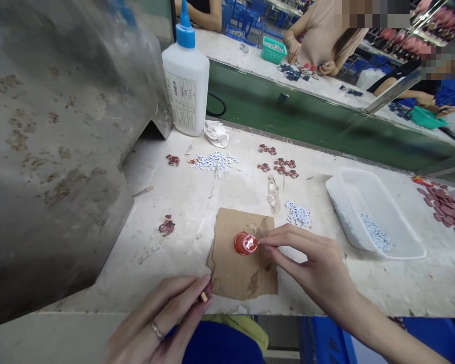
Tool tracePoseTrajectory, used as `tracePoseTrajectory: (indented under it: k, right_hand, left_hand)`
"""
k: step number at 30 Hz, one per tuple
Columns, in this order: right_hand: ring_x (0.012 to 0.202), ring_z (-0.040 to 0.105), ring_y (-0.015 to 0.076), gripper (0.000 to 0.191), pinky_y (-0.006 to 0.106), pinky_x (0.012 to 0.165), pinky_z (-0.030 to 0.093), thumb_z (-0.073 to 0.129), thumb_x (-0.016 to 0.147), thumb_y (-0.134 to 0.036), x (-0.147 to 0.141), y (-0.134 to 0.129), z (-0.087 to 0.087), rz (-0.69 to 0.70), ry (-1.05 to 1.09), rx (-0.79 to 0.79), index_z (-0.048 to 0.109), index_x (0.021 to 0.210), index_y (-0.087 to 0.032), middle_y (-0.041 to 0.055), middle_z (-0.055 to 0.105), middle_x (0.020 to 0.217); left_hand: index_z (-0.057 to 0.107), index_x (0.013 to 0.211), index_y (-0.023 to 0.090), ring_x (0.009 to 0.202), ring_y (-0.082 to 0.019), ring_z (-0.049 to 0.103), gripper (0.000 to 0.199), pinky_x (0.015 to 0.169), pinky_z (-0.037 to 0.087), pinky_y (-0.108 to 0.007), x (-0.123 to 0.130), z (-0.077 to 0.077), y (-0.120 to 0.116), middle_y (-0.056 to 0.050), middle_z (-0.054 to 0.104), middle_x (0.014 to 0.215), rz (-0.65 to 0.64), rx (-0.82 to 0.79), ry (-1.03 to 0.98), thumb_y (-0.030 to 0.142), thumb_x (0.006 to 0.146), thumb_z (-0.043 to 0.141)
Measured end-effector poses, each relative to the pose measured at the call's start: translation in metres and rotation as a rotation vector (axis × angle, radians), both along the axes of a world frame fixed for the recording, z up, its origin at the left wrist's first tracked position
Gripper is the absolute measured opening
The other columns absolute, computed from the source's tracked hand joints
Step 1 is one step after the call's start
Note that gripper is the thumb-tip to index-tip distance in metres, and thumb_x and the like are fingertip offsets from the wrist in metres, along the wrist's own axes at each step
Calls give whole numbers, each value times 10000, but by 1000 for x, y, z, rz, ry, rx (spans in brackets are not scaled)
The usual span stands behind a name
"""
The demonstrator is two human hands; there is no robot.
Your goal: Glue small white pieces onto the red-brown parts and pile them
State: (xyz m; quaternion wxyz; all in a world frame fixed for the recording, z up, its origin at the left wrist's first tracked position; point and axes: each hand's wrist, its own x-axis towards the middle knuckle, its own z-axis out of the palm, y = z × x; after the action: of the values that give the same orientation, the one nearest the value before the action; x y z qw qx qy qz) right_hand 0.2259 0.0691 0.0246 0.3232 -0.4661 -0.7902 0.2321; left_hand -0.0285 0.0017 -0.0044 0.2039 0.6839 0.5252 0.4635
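My left hand [163, 318] is closed at the table's front edge, pinching a small brown piece [205, 295] with a tan end; the fingers hide most of it. My right hand [311, 258] is closed too, thumb and fingertips pressed together beside a small red cup [239, 244]. Whatever thin thing these fingertips hold is too small to make out. The cup has a round, pale-rimmed top with a glossy white patch inside. It rests on a torn piece of brown cardboard [231, 273]. Small brown figures [167, 226] lie to the left, with more brown figures [286, 167] further back.
A white glue bottle [185, 86] with a blue nozzle stands at the back beside a crumpled white cloth [217, 133]. Small pale pieces lie in a pile [216, 162] and a patch [298, 213]. A clear plastic tub [405, 222] is at right; a metal housing [60, 126] fills the left.
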Motion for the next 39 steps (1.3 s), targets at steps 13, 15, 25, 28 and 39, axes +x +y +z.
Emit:
tracePoseTrajectory:
  k: [13,15,25,28,39]
  right_hand:
    - [880,775,176,179,270,772,650,694,880,-9,-44,-28,9,75,449,-207,761,930,-168,74,774,915]
    - [846,769,161,164,261,754,645,701,887,-27,-46,-28,8,63,468,-237,762,921,-175,64,780,901]
    - [774,749,146,169,244,670,632,688,904,-48,-48,-29,5,77,451,-279,755,923,-202,36,774,851]
    - [814,760,150,195,238,701,654,668,921,-36,-44,-30,4,128,363,-170,750,997,-195,57,772,921]
    - [1083,752,209,359,271,897,669,476,1055,-86,-23,-45,1,297,-56,163,588,1396,-87,163,762,1120]
  left_hand:
    - [676,1201,225,943,-29,719,310,876,593,-81,17,-3,7,50,725,1058,-179,5,-86,67,935,673]
    - [679,1194,232,937,-30,718,299,873,592,-82,17,-3,6,54,727,1055,-177,-14,-104,78,938,675]
    - [678,1209,247,934,-34,730,322,870,602,-82,17,-7,7,55,733,1061,-188,-62,-93,80,934,678]
    - [682,1217,231,907,-37,730,307,846,603,-81,18,-8,4,42,735,1044,-180,-57,-78,94,943,676]
    - [706,1171,206,913,-69,754,275,856,623,-104,24,-6,7,16,754,1018,-187,-45,-128,68,937,661]
